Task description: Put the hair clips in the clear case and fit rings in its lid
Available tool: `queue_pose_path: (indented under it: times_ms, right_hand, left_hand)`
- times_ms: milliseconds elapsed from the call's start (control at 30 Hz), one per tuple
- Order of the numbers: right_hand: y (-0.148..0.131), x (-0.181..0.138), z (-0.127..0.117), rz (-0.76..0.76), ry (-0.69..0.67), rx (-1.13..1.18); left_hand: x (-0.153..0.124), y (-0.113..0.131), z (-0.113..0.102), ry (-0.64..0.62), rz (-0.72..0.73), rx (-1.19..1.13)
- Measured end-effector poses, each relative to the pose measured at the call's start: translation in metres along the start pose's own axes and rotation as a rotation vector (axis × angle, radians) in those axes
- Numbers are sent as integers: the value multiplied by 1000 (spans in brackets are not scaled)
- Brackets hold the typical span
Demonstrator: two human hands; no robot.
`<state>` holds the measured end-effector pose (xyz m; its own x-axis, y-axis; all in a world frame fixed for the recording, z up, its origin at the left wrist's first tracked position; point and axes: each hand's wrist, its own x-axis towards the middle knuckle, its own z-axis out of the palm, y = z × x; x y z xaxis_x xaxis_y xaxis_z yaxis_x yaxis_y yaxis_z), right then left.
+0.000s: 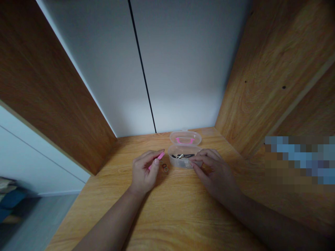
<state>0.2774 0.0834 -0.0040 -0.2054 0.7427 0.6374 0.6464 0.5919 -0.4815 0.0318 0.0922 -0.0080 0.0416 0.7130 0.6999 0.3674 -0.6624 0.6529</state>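
Note:
Between the thumb and fingers of my left hand (145, 170) is a slim, flat pink strip (160, 156), whose exact kind I cannot make out. A few small ring-shaped bands (165, 169), one dark and others pale, lie on the table just right of that hand. Beside them stands a clear plastic box (174, 161) with its lid (172, 138) tipped back, a pink handle (184, 141) showing on it. Slim dark and whitish pieces (180, 156) lie inside. My right hand (210, 167) has its thumb and fingers closed at the box's front right side, against the wall.
The wooden tabletop (167, 216) runs back to a white panel (183, 87) with a black vertical gap. Wooden side panels (261, 104) rise to the right and left. A blurred-out patch (300, 160) covers part of the right side.

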Motion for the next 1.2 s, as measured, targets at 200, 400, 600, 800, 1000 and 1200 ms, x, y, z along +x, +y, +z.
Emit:
queue_pose_path:
  times_ms: [200, 400, 600, 800, 1000, 1200]
  right_hand:
    - [-1, 0, -1, 0, -2, 1]
    - [-1, 0, -1, -1, -3, 0]
    - [1, -1, 0, -9, 16, 4]
    - [-1, 0, -1, -1, 12, -4]
    - [-1, 0, -1, 5, -3, -3]
    - [0, 0, -1, 5, 3, 7]
  left_hand:
    - [0, -3, 1, 49, -20, 65]
    - [-1, -3, 0, 76, -50, 85]
    - [-1, -3, 0, 125, -78, 107]
    - [1, -2, 2, 132, -102, 142]
    - [-1, -3, 3, 181, -184, 115]
    - [5, -11, 4, 445, -286, 1]
